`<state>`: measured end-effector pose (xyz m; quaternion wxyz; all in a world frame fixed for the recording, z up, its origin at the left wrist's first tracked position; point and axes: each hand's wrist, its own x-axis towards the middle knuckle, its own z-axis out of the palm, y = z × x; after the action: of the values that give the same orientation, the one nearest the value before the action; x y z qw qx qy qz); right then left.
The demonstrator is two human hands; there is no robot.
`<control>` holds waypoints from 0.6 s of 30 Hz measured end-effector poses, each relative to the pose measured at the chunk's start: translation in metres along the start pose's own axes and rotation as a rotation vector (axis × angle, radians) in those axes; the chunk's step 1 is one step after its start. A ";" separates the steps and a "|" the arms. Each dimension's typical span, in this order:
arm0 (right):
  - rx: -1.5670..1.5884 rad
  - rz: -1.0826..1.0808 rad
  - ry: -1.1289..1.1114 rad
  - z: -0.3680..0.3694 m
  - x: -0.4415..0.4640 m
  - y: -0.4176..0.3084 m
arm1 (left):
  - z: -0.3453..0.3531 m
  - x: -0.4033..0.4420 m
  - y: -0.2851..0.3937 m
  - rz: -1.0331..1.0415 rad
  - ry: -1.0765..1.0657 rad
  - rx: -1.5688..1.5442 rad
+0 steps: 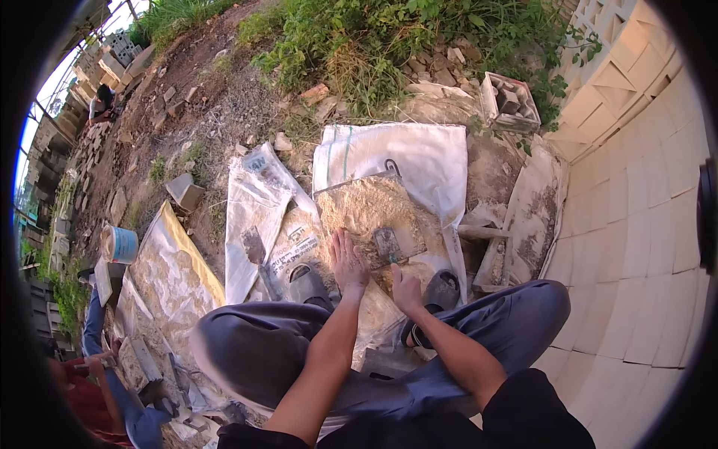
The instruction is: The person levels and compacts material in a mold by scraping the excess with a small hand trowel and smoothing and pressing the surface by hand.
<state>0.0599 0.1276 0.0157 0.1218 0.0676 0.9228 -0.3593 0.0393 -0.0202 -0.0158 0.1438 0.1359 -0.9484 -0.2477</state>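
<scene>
My right hand (406,290) is closed round the handle of a small trowel, whose flat grey blade (387,244) lies over a heap of damp, sandy mix (366,208). Beside it, my left hand (348,263) rests with fingers stretched out at the near-left edge of the mix. A dark metal mould or plate (420,241) shows at the edges of the heap, with a looped metal handle (392,166) at its far side. Another trowel (255,247) lies to the left on a printed white sack (293,251). My sandalled feet stand on either side of my hands.
A white sheet (437,153) lies beyond the mould. On the right rise stacked pale blocks (621,247); a crate of rubble (512,105) stands farther off. At left are a sand-covered sheet (168,262), a bucket (120,245) and a co-worker in a red top (78,400).
</scene>
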 end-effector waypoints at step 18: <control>0.221 -0.072 0.131 -0.007 -0.009 -0.063 | -0.015 0.021 -0.030 -0.028 0.171 -0.454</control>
<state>0.0537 0.0858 0.0639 0.0398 0.0708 0.8853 -0.4578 0.0309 -0.0591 -0.0143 0.2472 0.1337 -0.8507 -0.4442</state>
